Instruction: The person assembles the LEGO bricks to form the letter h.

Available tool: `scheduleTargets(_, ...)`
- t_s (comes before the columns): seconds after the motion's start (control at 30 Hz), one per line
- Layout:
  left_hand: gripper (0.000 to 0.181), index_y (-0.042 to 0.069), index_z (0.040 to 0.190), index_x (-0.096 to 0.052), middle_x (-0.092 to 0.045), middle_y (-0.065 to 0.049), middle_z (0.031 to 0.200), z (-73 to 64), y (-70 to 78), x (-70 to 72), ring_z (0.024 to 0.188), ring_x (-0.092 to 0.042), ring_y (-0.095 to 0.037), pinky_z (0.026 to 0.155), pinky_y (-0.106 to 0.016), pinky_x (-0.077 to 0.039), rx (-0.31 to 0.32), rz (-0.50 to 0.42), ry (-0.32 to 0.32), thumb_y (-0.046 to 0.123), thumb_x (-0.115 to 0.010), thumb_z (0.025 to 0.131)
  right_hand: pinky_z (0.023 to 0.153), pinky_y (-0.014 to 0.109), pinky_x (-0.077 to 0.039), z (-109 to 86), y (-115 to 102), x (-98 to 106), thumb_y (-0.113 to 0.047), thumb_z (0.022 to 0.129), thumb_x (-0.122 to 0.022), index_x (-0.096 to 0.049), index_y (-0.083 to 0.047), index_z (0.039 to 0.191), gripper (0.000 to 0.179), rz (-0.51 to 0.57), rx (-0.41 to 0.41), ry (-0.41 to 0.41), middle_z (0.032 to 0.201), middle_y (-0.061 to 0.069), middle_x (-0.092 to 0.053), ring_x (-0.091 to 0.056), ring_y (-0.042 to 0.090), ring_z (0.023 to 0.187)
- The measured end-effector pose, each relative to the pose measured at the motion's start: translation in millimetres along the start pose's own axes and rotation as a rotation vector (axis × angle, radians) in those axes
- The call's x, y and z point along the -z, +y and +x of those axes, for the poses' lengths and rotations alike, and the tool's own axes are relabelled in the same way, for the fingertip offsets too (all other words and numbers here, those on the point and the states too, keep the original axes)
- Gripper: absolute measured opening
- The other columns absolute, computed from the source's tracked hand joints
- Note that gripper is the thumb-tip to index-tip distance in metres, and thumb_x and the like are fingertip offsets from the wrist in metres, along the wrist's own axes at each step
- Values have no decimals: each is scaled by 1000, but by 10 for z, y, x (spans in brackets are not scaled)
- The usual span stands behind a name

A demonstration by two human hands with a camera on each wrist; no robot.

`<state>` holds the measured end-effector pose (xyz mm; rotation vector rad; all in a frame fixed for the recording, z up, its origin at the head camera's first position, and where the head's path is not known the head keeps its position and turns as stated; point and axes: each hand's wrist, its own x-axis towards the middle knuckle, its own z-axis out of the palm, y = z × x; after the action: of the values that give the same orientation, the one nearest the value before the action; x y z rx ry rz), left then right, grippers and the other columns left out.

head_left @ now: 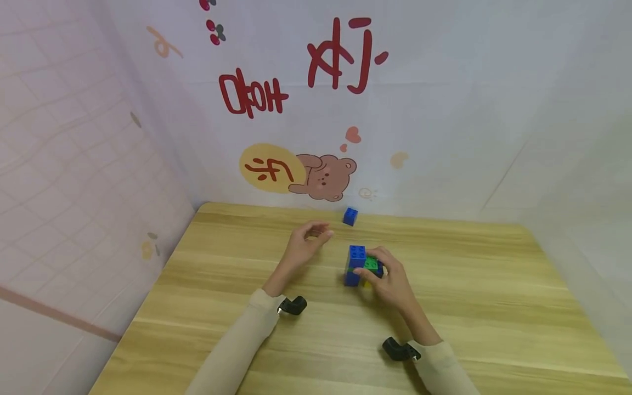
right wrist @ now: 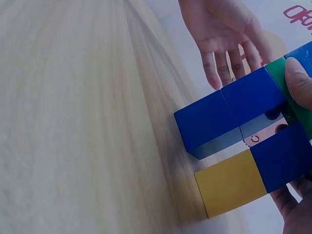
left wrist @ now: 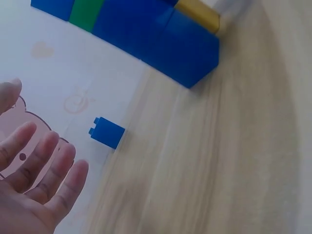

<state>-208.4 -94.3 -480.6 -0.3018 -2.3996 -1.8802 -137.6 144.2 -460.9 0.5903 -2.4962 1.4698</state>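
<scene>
My right hand grips an assembly of toy building blocks that stands on the table. In the right wrist view, two blue blocks are stacked beside a yellow block with a blue one above it, and a green block bridges both columns. Another blue block tops the left column. The right thumb lies against the green piece. My left hand is to the left of the assembly, holding nothing, its fingers loosely bent and spread. A separate blue block sits behind, near the wall, studs up.
The wooden table ends at a white wall covering at the back, printed with red characters and a bear. Similar coverings rise on the left and right. Black wrist-camera mounts stick out from both sleeves.
</scene>
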Motion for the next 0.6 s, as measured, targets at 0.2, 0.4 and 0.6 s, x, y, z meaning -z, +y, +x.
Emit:
scheduleTargets(0.2, 38, 9, 127, -69, -71, -10, 115, 127, -75, -12, 109, -67, -26, 101, -42, -56, -5, 64, -11, 31, -72, 97, 85, 23, -51, -15, -47, -6, -7, 87, -81, -70, -6, 118, 33, -4, -8, -4, 104, 7, -67, -58, 12, 92)
scheduleTargets(0.4, 38, 11, 127, -69, -71, -10, 112, 238, -135, -43, 109, -67, -29, 99, -42, -57, 18, 93, -22, 32, -74, 96, 84, 20, -50, -19, 35, -47, -5, 87, -80, -70, -4, 118, 33, -1, 0, -1, 104, 7, -67, -58, 12, 92)
scheduleTargets(0.6, 39, 9, 130, -66, -71, -12, 113, 343, -183, -82, 110, -67, -31, 101, -43, -57, 10, 114, -58, 28, -72, 98, 85, 21, -50, -25, 339, -133, -6, 86, -81, -70, -11, 121, 37, 6, -8, 16, 106, 6, -66, -57, 11, 93)
